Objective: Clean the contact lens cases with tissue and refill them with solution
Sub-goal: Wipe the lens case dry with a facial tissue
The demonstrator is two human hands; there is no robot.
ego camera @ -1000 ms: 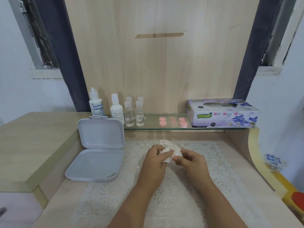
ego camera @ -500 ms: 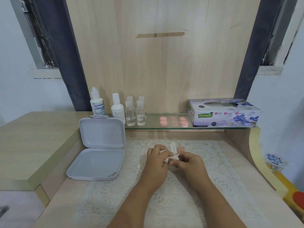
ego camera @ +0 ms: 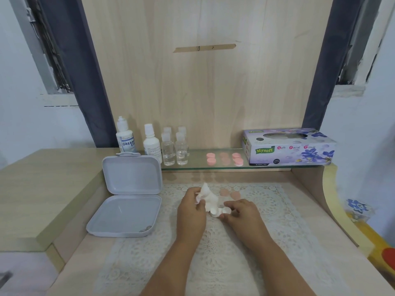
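Observation:
My left hand (ego camera: 191,207) grips a crumpled white tissue (ego camera: 208,198) over the lace mat (ego camera: 213,253). My right hand (ego camera: 240,214) pinches a small clear contact lens case (ego camera: 224,210), and the tissue's lower end touches it. Two pale pink caps (ego camera: 229,193) lie on the mat just behind the hands. On the glass shelf (ego camera: 213,165) sit several pink lens case caps (ego camera: 224,158), a solution bottle (ego camera: 126,135) labelled DREAM EYE and a second white bottle (ego camera: 151,144).
An open grey plastic box (ego camera: 128,195) lies left of the mat, its lid upright. Several small clear bottles (ego camera: 174,148) stand on the shelf. A tissue box (ego camera: 288,147) sits at the shelf's right end. A raised wooden ledge (ego camera: 42,189) borders the left.
The hands have drawn slightly apart and lowered toward the mat. The tissue now hangs from my left hand, and the clear case shows in my right fingers.

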